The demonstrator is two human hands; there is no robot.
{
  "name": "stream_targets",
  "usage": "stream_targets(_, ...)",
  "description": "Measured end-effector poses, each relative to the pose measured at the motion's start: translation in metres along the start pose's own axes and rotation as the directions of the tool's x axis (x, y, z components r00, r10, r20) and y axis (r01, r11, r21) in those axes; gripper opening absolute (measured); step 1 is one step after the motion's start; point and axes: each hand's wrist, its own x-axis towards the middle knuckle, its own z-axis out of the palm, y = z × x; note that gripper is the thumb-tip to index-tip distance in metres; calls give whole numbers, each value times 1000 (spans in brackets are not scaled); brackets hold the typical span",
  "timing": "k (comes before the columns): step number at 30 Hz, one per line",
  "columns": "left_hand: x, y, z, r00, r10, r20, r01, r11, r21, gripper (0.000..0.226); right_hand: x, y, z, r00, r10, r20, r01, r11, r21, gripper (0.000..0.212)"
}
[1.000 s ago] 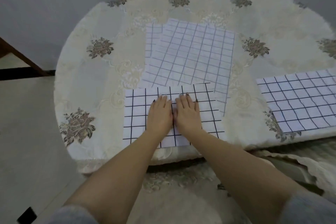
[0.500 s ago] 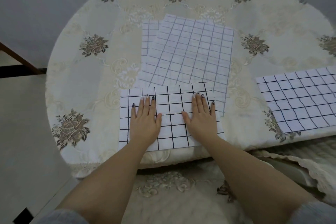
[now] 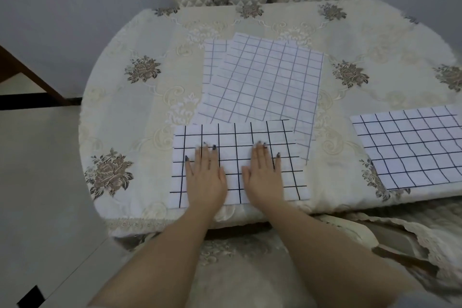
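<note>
"White gridded sheet (image 3: 275, 134): where does it lie?"
"At the table's (image 3: 120, 117) near edge, beneath both palms. Left hand (image 3: 207, 179) and right hand (image 3: 263, 176) press flat on it, fingers straight, gripping nothing."
</note>
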Motion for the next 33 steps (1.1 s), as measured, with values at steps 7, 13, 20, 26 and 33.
stream_targets(7, -15, 2, 22, 998, -40, 48, 39, 999, 17, 59, -11, -9, 17, 998, -61, 34, 61, 998, -12, 67)
stream_targets(13, -17, -13, 22, 997, -71, 30, 69, 996, 57, 63, -12, 41, 4, 995, 92, 41, -89, 993, -73, 73)
stream_targets(20, -19, -38, 20, 994, -108, 31, 107, 993, 45, 72, -13, 65, -8, 981, 180, 76, -177, 983, -48, 75)
stream_targets(26, -14, -39, 5, 977, -211, -3, 201, 934, -297, 62, -11, 66, -21, 976, 156, 153, -148, 987, -63, 74)
stream_targets(33, -6, 12, -68, 949, -279, 143, 279, 542, -793, 45, -10, 56, -79, 950, 278, 140, -258, 452, 854, 57)
